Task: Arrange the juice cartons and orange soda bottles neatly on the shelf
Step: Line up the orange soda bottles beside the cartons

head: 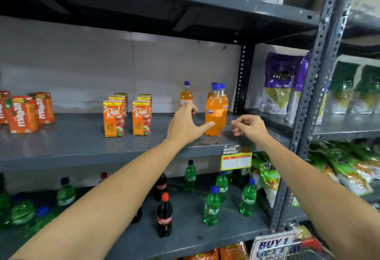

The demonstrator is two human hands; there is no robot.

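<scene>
Our hands at the orange soda bottles on the shelf.
Left hand grip open, thumb touching front orange soda bottle; right hand grip curled shut, empty.

Soft, even light is falling from above the shelf; below it, shadow is deepening, edges bending and blurring.

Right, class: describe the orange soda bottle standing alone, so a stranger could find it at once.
Start at the grey middle shelf, the one holding the juice cartons. Move right past the cartons to the left hand; the lone orange soda bottle stands just behind its fingers. Unlike the clustered bottles further right, it stands by itself.
</scene>
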